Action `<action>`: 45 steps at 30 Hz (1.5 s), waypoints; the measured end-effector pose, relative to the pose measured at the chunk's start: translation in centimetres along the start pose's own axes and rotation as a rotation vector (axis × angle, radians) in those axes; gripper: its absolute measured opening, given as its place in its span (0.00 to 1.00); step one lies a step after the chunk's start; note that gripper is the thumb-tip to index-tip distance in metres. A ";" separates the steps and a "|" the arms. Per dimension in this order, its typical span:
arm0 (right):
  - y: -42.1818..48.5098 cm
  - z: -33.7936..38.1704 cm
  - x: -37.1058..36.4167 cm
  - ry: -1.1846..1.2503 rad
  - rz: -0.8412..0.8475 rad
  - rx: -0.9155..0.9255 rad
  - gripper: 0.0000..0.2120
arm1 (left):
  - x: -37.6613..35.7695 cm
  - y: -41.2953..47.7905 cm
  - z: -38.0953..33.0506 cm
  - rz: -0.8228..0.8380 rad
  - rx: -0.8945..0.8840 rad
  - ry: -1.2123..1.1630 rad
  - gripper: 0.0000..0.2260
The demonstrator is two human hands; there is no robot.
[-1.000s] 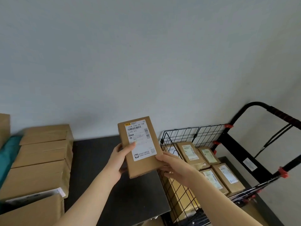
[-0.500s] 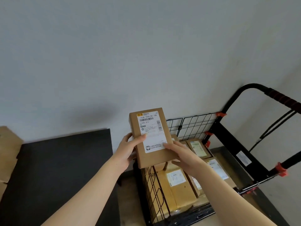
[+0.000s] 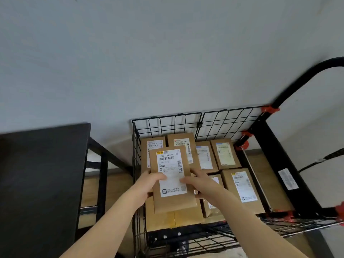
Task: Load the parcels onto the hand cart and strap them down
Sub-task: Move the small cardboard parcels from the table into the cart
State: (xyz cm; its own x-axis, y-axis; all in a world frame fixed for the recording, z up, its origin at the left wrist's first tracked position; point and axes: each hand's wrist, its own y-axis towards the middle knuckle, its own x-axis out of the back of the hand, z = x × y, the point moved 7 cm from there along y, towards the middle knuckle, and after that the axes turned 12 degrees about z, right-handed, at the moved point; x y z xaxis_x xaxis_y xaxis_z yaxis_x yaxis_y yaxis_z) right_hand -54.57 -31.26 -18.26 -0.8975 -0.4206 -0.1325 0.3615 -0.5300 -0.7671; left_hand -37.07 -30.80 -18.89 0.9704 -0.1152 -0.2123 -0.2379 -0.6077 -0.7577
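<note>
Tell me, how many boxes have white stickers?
7: one box held between left hand and right hand; four along the cart's back row; one front right; one partly behind the right hand. Others may hide underneath.

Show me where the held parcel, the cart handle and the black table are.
held parcel [image 3: 174, 204]: head view, bare cardboard below its label.
cart handle [image 3: 296, 86]: head view, the curved black bar.
black table [image 3: 42, 174]: head view, its dark top.

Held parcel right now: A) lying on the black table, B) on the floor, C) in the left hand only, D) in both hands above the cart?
D: the left hand and right hand grip the parcel by its sides, above the boxes in the cart.
</note>
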 end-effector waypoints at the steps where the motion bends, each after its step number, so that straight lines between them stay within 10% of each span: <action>1: 0.9 -0.9 -0.3 0.002 0.024 -0.027 0.26 | 0.4 0.6 0.9 -0.038 0.034 0.017 0.19; 17: 9.5 -8.4 -1.6 -0.221 0.194 -0.321 0.31 | 4.3 6.6 9.7 -0.362 0.384 0.312 0.26; 24: 9.0 -8.4 -1.4 -0.446 0.287 -0.358 0.20 | 3.3 5.7 10.3 -0.210 0.553 0.423 0.24; 45: 10.2 -7.5 -2.5 -0.318 0.239 -0.365 0.30 | 4.1 7.9 9.7 -0.207 0.484 0.494 0.30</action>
State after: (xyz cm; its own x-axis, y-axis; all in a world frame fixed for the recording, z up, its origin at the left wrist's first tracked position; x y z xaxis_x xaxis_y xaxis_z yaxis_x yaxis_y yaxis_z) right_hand -50.48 -30.11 -30.45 -0.6599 -0.7302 -0.1771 0.3841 -0.1253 -0.9148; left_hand -35.33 -28.44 -31.79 0.8759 -0.4468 0.1819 0.0718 -0.2522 -0.9650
